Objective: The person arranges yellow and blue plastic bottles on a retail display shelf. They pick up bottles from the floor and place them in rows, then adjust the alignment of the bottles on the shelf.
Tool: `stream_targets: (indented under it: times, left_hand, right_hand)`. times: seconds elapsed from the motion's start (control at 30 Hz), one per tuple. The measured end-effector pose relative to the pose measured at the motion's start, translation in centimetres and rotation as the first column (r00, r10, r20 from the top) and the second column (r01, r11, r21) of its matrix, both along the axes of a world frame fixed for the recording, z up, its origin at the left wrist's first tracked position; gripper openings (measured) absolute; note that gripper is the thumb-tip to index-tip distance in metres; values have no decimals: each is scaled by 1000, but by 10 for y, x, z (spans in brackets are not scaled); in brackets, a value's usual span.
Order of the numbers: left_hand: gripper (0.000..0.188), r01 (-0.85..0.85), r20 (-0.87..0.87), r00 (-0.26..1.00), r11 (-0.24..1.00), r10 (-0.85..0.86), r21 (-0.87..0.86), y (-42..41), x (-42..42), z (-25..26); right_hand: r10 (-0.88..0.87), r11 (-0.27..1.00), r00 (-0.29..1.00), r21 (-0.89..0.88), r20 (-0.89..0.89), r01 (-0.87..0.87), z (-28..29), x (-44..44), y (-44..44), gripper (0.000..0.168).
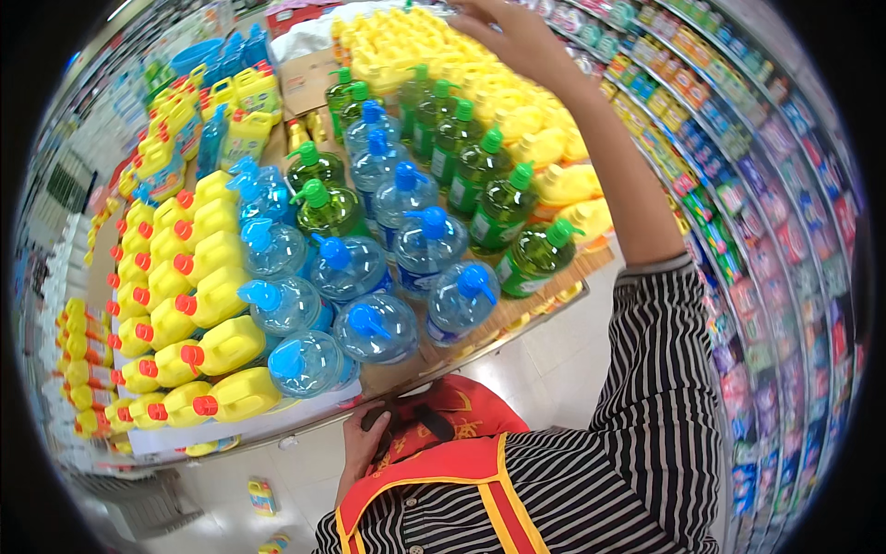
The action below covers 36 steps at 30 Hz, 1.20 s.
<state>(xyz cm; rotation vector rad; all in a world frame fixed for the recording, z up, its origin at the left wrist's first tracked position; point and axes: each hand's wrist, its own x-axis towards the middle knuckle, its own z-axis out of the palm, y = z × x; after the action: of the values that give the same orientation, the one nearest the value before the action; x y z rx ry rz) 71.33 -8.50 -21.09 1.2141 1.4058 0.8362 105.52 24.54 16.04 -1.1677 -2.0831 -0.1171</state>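
Observation:
My right hand (509, 31) is raised over the far rows of yellow bottles (401, 45), its fingertips cut off by the top of the view. Whether it holds anything cannot be seen. Low at the table's front edge, my left hand (363, 436) has its thumb against a small dark object (377, 415), too unclear to name. Nearest to that hand stand clear pump bottles with blue tops (376, 329). Green pump bottles (536, 260) are lined up to their right, and yellow jugs with red caps (232, 343) to their left.
The display table (477, 332) has its front edge just before my red apron (443, 464). Stocked shelves (761, 235) curve along the right. Yellow bottles (261, 496) stand on the tiled floor, near a grey plastic item (138, 505). Blue basins (197, 55) are at the back left.

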Motion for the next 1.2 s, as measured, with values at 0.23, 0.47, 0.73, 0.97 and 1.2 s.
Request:
stream_targets:
  times: [0.23, 0.47, 0.73, 0.97, 1.2]
  left_hand:
    - [29, 231, 92, 968, 972, -233, 37, -6, 1, -5]
    - [28, 302, 39, 952, 952, -304, 46, 7, 45, 22]
    - [29, 135, 11, 991, 990, -136, 30, 23, 118, 27]
    - [30, 111, 22, 994, 994, -111, -7, 37, 183, 25]
    - [31, 145, -76, 987, 989, -143, 22, 48, 199, 37]
  right_hand:
    - [-362, 932, 817, -165, -449, 322, -164, 71, -197, 29]
    - [-554, 807, 475, -582, -684, 103, -391, 145, -244, 42]
    - [-368, 734, 498, -574, -786, -363, -420, 157, -210, 59]
    - [-268, 789, 796, -598, -543, -143, -443, 188, -203, 71]
    - [-209, 788, 882, -607, -422, -104, -424, 179, -190, 82]
